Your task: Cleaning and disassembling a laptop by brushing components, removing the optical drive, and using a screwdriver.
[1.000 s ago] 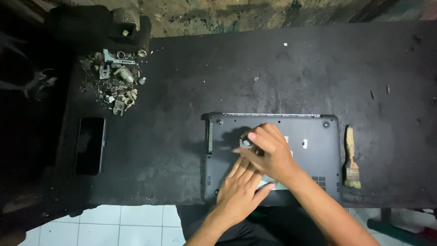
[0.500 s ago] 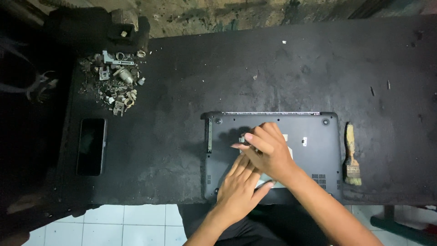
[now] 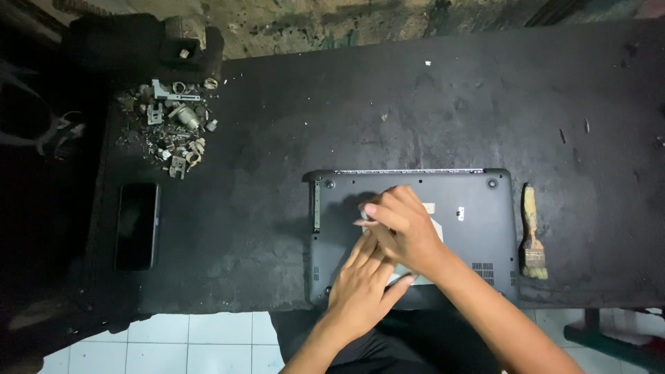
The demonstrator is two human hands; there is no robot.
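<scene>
Nearest the camera, the left hand (image 3: 364, 291) lies flat on the upturned laptop (image 3: 457, 201), fingers straight and close together, gripping nothing; it seems to press the grey case down. Just beyond and partly over it, the right hand (image 3: 402, 228) is curled, its fingertips pinched over a small pale thing at the middle of the underside. What that thing is cannot be told, as the fingers hide it.

The laptop sits bottom up at the near edge of the dark table (image 3: 429, 104), hinge side away from the person.

For this kind of work, the flat hand would best stay firm so the case does not slide on the table, while the pinching fingers work slowly and straight, since a small part slips easily.

Just right of the laptop lies a worn paintbrush (image 3: 532, 235), not touching it. Well to the left rests a dark phone (image 3: 136, 225), screen off. Farther off, at the far left corner, is a heap of metal scraps (image 3: 173, 128).
</scene>
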